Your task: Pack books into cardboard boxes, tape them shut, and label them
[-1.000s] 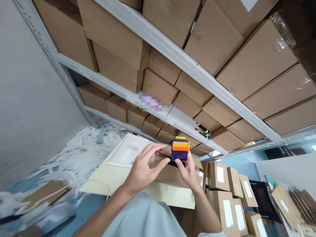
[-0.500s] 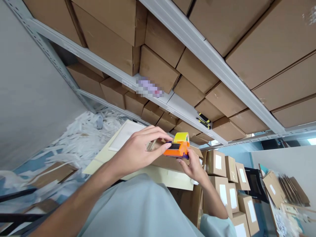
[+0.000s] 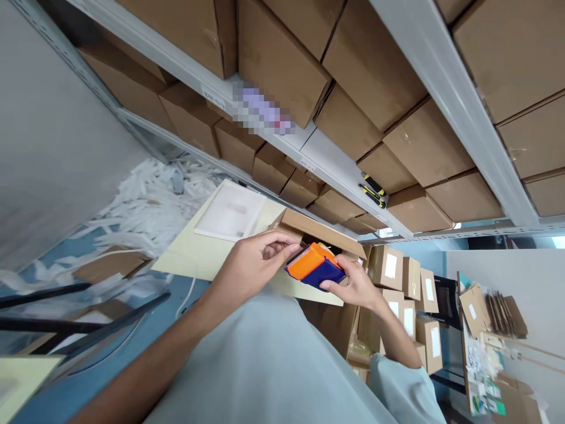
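Note:
My right hand (image 3: 355,284) grips an orange and dark blue tape dispenser (image 3: 314,266) by its right end, fingers behind and thumb in front. The dispenser is tilted, and its yellow roll is mostly hidden behind the body. My left hand (image 3: 256,262) has thumb and forefinger pinched together at the dispenser's left edge; what lies between the fingertips is too small to make out. Just behind the dispenser stands a cardboard box (image 3: 320,228) on the pale yellow table (image 3: 188,253). A flat white translucent sheet or bag (image 3: 229,209) lies left of the box.
Metal shelves (image 3: 326,176) full of cardboard boxes rise beyond the table, with two black-and-yellow utility knives (image 3: 373,191) on one ledge. White paper strips (image 3: 145,194) cover the floor at left. Labelled cartons (image 3: 391,265) are stacked at right.
The dispenser has rolled so its dark blue side shows and the yellow roll has turned out of sight. Both hands stay at it. The camera view has shifted, showing more of the box.

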Motion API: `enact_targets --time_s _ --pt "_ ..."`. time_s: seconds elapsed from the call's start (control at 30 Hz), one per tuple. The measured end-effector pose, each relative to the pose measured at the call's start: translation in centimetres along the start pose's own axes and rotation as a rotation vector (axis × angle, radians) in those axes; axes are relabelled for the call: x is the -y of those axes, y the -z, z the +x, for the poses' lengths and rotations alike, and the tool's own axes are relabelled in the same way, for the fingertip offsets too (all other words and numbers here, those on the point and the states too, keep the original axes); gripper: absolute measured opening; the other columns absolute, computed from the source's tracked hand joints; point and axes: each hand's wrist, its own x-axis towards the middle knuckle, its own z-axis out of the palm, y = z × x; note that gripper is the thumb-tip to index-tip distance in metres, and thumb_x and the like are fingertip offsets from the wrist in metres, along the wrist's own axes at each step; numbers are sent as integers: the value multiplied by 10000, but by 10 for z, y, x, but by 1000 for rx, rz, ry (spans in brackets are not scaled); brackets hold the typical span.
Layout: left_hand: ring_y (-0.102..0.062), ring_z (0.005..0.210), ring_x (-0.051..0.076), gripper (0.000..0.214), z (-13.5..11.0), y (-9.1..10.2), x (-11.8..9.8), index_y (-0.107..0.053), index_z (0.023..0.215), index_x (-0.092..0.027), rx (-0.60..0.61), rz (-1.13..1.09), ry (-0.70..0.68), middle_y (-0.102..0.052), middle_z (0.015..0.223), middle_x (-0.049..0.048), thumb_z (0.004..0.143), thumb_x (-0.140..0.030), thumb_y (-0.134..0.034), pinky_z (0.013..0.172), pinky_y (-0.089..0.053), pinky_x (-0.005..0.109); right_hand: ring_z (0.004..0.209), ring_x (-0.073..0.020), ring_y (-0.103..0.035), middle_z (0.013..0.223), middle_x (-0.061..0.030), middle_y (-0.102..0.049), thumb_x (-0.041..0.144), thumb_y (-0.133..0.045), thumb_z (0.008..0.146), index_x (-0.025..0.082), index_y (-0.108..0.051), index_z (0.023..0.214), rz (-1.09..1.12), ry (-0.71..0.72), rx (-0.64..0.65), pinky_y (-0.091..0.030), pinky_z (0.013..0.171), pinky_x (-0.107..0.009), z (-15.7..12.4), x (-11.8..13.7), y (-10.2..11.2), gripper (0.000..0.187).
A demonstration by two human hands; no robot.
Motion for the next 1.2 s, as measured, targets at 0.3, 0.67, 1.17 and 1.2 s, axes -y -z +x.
enact_targets --time_s 0.3,0.67,1.17,1.2 --pt "-800 1013 318 427 -19 18 37 -825 929 -262 -211 -83 275 -840 974 48 824 -676 -839 992 -673 426 620 -164 -557 741 11 -654 653 -756 1003 228 -718 966 -18 -146 306 -387 554 -282 -18 2 70 428" --pt "-804 1103 318 590 16 -21 84 -765 971 -168 -196 -542 419 -803 988 96 686 -640 -977 1090 -666 546 693 -188 -657 817 -27 -722 706 -825 911 193 -730 959 97 -268 371 -542 607 -295 38 -22 117 524" --pt "-779 1107 301 290 37 -15 103 -763 891 -216 -279 -186 343 -820 1023 79 815 -490 -820 1103 -625 405 648 -194 -716 749 9 -752 730 -923 771 201 -696 994 388 -419 465 -603 615 -295 60 -75 65 617" --pt "-773 1118 299 272 40 -15 105 -758 895 -218 -281 -157 328 -818 1036 80 828 -479 -799 1107 -619 401 647 -193 -714 756 8 -753 732 -920 775 203 -695 993 385 -414 456 -601 610 -295 60 -75 63 615"
